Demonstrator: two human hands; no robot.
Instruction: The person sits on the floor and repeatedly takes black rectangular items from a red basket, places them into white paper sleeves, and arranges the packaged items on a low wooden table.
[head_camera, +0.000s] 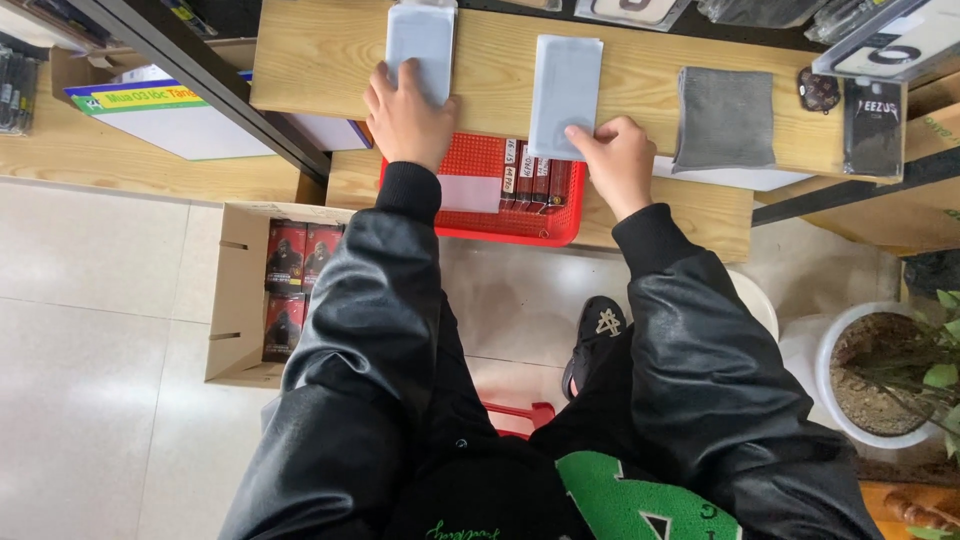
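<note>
Item: two pale grey sleeves on my tabletop. My left hand lies spread and flat on the left sleeve, pinning it, I judge. My right hand pinches the lower edge of the right sleeve. Nearby: grey cloth; red basket of small boxes below, within reach.

Two pale flat packets on the shelf; red-black boxes in a floor carton.
</note>
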